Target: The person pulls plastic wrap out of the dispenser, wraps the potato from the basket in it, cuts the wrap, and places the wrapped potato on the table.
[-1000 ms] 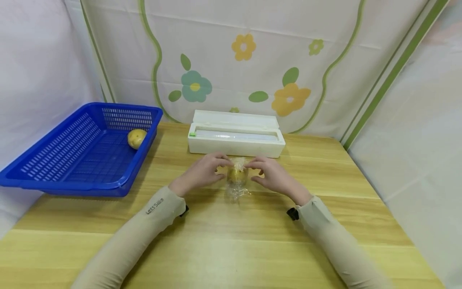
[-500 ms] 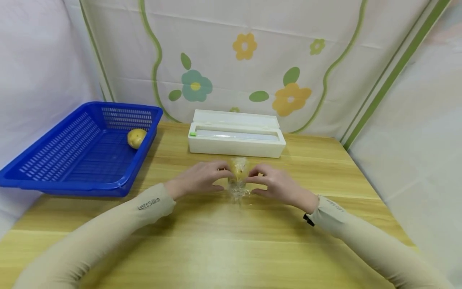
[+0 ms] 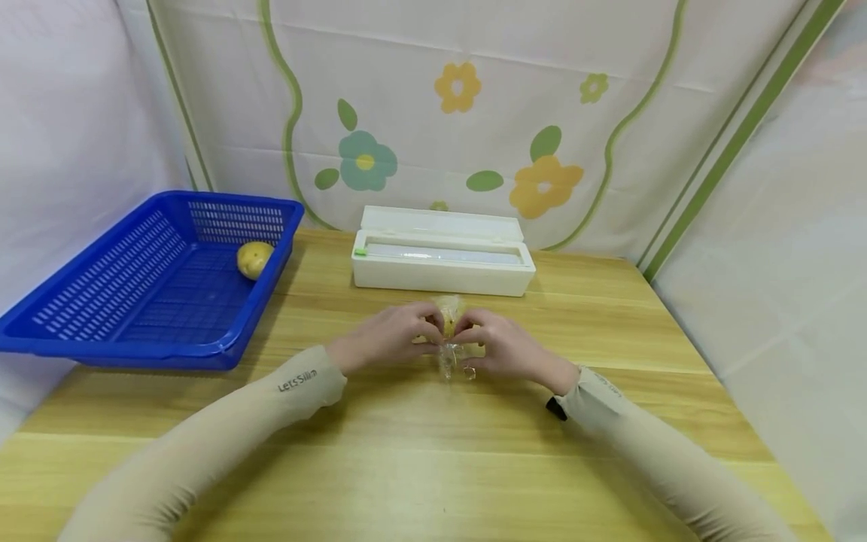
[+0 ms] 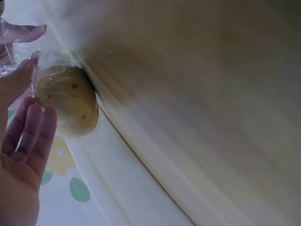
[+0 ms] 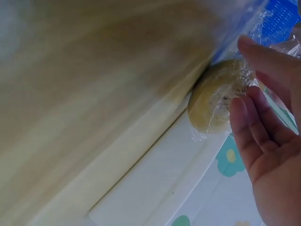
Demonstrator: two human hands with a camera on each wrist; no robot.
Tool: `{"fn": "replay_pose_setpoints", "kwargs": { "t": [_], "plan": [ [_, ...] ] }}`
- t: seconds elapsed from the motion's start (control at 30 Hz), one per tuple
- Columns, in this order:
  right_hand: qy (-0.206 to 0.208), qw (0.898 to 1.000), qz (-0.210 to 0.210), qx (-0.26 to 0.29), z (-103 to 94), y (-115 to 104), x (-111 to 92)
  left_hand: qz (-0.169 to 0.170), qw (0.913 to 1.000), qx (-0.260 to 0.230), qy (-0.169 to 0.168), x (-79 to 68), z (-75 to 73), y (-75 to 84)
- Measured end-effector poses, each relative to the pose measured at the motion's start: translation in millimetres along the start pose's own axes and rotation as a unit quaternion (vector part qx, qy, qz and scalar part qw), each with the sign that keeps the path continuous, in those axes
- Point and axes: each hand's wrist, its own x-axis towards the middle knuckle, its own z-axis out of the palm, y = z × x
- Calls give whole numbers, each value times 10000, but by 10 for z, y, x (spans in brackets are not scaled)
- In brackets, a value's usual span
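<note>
A yellow potato (image 4: pixel 70 101) wrapped in clear plastic wrap (image 3: pixel 448 361) lies on the table in front of the person, partly hidden by the fingers in the head view. From the left, my left hand (image 3: pixel 393 336) pinches the wrap at the potato's near side, its fingertips close to those of the other hand. Opposite it, my right hand (image 3: pixel 504 346) has curled fingers on the same gathered film, with the thumb held lower and a little apart. Loose crinkled film sticks out toward the person and also behind the potato (image 5: pixel 209 103).
Behind the hands stands a long white box (image 3: pixel 443 275) with its lid up, a roll inside and a green slider (image 3: pixel 360 252) at its left. A blue basket (image 3: pixel 233 342) at the left holds another potato (image 3: pixel 254 260). A flowered curtain (image 3: pixel 406 90) hangs behind the wooden table (image 3: pixel 420 467).
Both hands have come nearer the person, from the potato's far sides to its near side. Their fingertips have closed in from either side onto the plastic wrap.
</note>
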Motion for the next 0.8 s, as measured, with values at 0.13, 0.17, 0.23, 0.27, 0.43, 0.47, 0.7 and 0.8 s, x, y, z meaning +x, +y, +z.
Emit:
{"fn": "replay_pose_setpoints", "kwargs": {
  "t": [0.13, 0.17, 0.23, 0.27, 0.43, 0.47, 0.7, 0.8],
  "plan": [
    [-195, 9996, 203, 7, -31, -8, 34, -579, 9968, -541, 63, 19, -2, -17],
    [-225, 9994, 248, -28, -27, -9, 40, -730, 9949, -685, 88, 29, -5, -23],
    [-250, 9990, 337, -167, -11, -17, 51, -1002, 9904, -946, 132, 52, -9, -36],
    [-250, 9986, 374, -270, 4, -24, 57, -1116, 9879, -1066, 150, 65, -12, -41],
    [21, 9967, 442, -682, 85, -56, 109, -1579, 9766, -1444, 214, 121, -17, -55],
    [132, 9968, 408, -677, 93, -56, 120, -1666, 9745, -1487, 218, 128, -19, -53],
    [502, 9954, 495, 653, 42, 58, 167, -2056, 9625, -1762, 141, 118, -55, -61],
    [229, 9782, 1156, 1710, 0, 124, 188, -2263, 9565, -1837, 97, 103, -71, -76]
  ]
}}
